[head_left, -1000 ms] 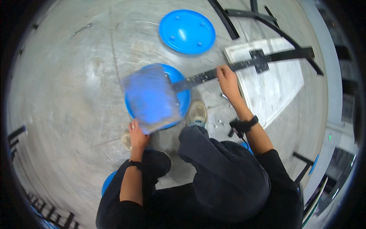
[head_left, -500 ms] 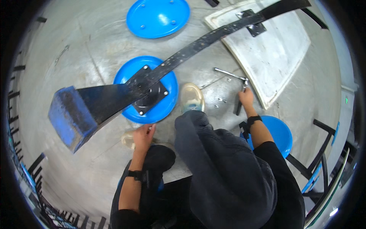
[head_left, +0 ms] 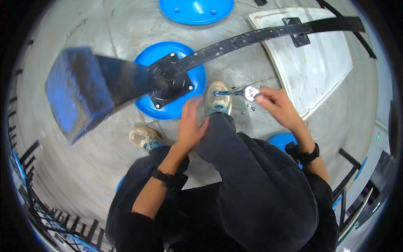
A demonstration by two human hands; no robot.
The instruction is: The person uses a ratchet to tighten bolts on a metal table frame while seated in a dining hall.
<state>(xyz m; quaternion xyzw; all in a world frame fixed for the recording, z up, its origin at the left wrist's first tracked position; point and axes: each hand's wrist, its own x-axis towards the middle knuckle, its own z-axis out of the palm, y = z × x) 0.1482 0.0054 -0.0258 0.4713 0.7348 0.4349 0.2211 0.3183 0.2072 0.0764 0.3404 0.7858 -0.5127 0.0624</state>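
My right hand (head_left: pixel 278 106) is closed round a ratchet wrench (head_left: pixel 251 93), held up off the floor. The wrench's shiny bar (head_left: pixel 228 92) points left, over my shoe. My left hand (head_left: pixel 191 128) is open beside my knee, thumb apart from the slightly blurred fingers, with nothing seen in it. Ahead of it a round blue seat (head_left: pixel 145 101) lies on the floor. A black metal plate (head_left: pixel 178 93) sits on the seat with bolts at its corners. From that plate a long curved black bar (head_left: pixel 235 44) runs to the upper right, and a thick arm ends in a blue block (head_left: pixel 75 96).
Another blue disc (head_left: pixel 197 10) lies at the far edge. A white panel (head_left: pixel 319 63) with a black bracket (head_left: pixel 297 33) lies to the right. Small bolts (head_left: pixel 251 107) are scattered near my right hand. A blue seat (head_left: pixel 281 139) shows beneath my right forearm.
My right hand has lifted the ratchet wrench off the floor and brought it leftward. My left hand has moved right and forward, away from the blue seat's near rim.
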